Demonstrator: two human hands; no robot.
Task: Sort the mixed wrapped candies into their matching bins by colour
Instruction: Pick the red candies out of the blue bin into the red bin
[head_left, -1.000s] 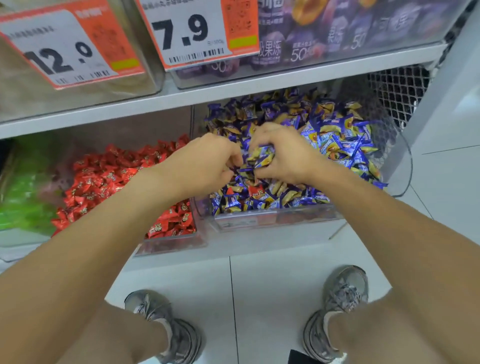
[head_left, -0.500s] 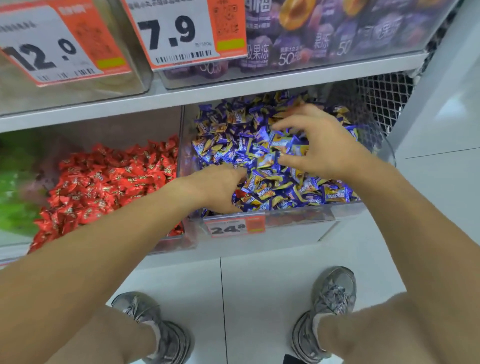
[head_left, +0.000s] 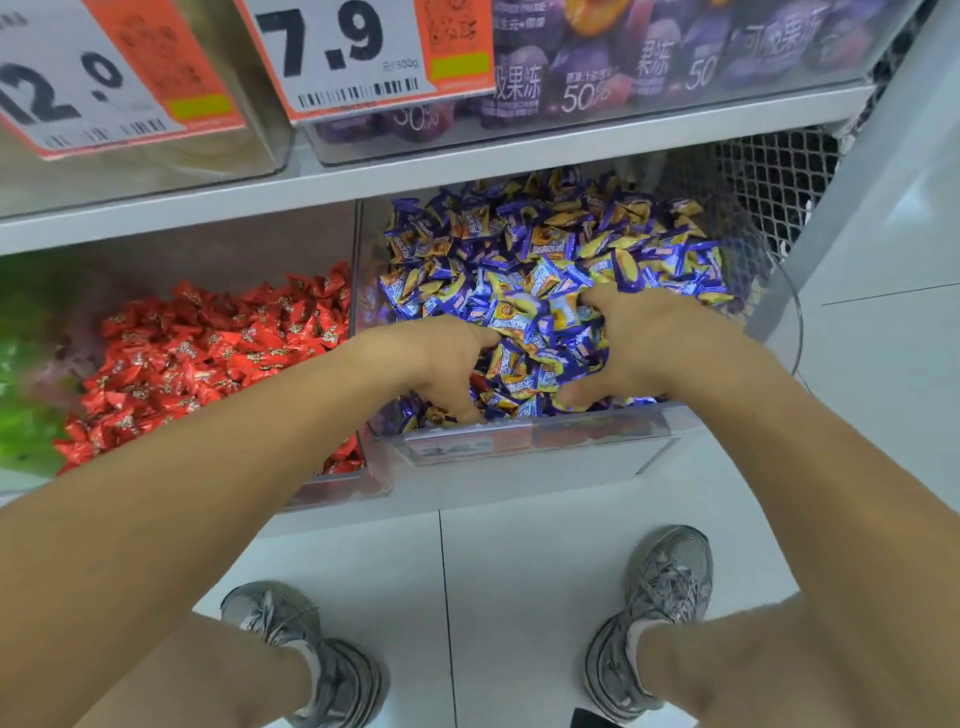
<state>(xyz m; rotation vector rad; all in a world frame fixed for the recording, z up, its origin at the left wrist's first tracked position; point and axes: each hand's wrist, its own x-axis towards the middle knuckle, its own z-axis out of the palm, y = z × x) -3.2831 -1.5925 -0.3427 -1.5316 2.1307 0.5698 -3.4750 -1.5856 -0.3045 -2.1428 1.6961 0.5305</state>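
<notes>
digging w/ both hands, left hand (head_left: 441, 364) & right hand (head_left: 644, 348) fingers curled round crinkly blue candies (head_left: 545, 260), clear plastic bin (head_left: 779, 332)

1. Pale grey floor tiles (head_left: 519, 597) with thin dark grout lines run under the display.
2. A white shelf board (head_left: 467, 171) crosses the upper part.
3. Black wire mesh (head_left: 769, 182) backs the right end.
4. A white upright panel (head_left: 883, 156) stands at the far right.
</notes>
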